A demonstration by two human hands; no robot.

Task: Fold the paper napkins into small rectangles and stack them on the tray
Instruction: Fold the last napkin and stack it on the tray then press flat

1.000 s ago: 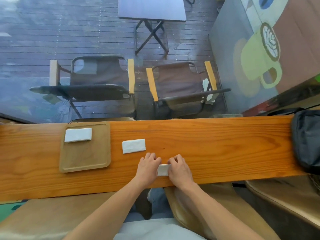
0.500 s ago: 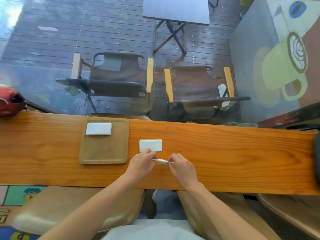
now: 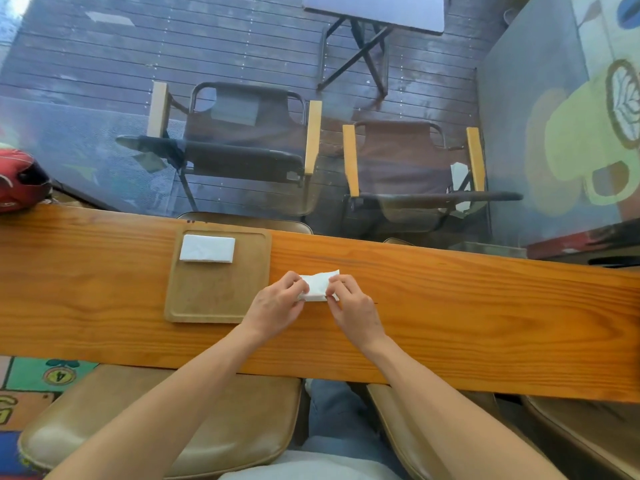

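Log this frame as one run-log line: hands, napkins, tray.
left hand: holding napkin | right hand: holding same napkin, over counter | tray: one folded napkin, far-left corner | step: folding

Bright daylight fills the picture. The glass window (image 3: 104, 140) shows pale glare. Straight lines bend near the edges.

A white napkin (image 3: 318, 285) is pinched at its two ends by the left hand (image 3: 277, 306) and the right hand (image 3: 353, 306), over a long wooden counter (image 3: 485, 306). Just left of the hands a tray (image 3: 214, 299) is laid on the counter, with a folded napkin (image 3: 207, 248) at its far left corner. A red helmet (image 3: 19, 180) is seen at the far left edge. Two chairs (image 3: 242, 133) and a small table (image 3: 374, 10) are seen beyond the counter.
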